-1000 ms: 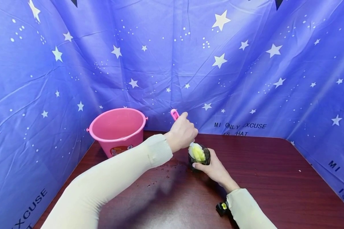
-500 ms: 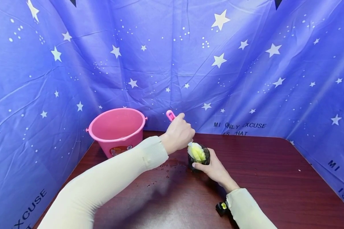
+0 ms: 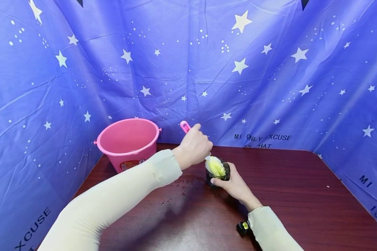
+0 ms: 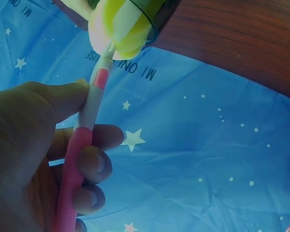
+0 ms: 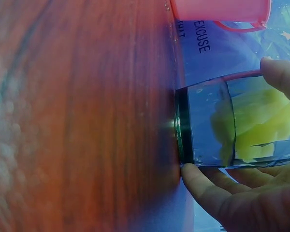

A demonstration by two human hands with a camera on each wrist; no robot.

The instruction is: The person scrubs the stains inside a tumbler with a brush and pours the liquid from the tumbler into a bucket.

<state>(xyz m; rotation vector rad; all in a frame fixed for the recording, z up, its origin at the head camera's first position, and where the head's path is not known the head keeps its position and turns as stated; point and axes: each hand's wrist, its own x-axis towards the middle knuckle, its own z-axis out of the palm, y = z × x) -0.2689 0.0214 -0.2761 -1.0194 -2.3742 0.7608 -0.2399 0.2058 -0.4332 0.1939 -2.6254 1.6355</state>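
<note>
My left hand (image 3: 193, 146) grips the pink and white handle of a sponge cup brush (image 4: 75, 159), fingers curled round it and thumb along its white upper part. The brush's yellow and white sponge head (image 3: 215, 166) sits in the mouth of a dark transparent glass (image 3: 218, 180), partly sticking out above the rim. My right hand (image 3: 238, 184) holds the glass round its side, thumb toward me. Through the glass wall, the yellow sponge (image 5: 266, 125) shows in the upper part. The glass stands upright at the tabletop, its base close to the wood in the right wrist view.
A pink bucket (image 3: 141, 158) stands at the back left of the dark red wooden table (image 3: 301, 195). Water drops (image 3: 183, 188) lie left of the glass. A blue star-patterned cloth (image 3: 188, 69) hangs round the table's back and sides. A black wrist device (image 3: 243, 228) sits by the right cuff.
My left hand has shifted slightly to the left, and the brush handle's end has moved left with it. The right hand and the glass stay in nearly the same place.
</note>
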